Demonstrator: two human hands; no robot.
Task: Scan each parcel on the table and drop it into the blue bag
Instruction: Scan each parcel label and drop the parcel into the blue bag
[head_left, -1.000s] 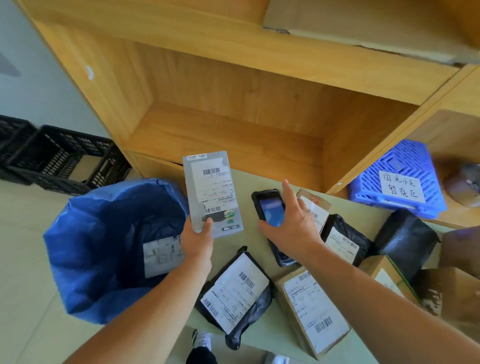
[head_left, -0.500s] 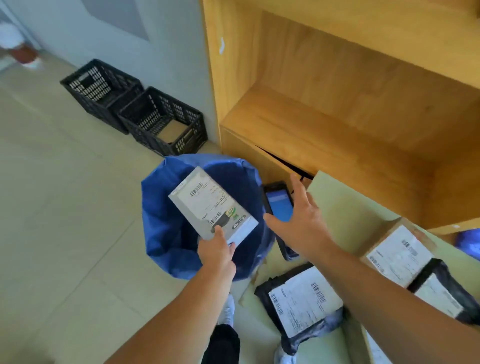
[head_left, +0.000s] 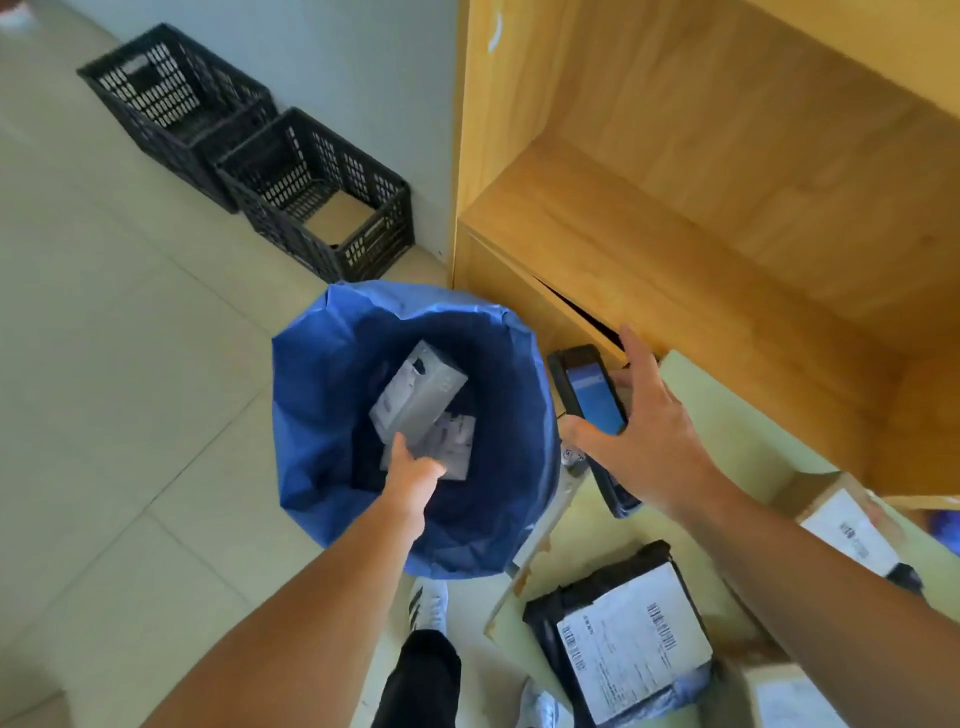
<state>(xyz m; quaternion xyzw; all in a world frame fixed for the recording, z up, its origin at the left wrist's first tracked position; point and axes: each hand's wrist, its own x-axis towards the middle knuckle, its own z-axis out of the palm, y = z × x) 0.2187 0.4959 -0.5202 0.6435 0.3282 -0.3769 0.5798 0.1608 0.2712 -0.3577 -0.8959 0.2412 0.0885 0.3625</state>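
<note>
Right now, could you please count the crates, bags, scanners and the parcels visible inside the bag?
Black slatted plastic crates: 2
Blue plastic bag: 1
Black handheld scanner: 1
Parcels visible in the bag, a grey cardboard box and a white-labelled parcel: 2
Total: 6

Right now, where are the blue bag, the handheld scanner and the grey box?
blue bag (head_left: 311, 415), head view, left inner wall.
handheld scanner (head_left: 595, 397), head view, lit screen.
grey box (head_left: 421, 395), head view, broad face.
</note>
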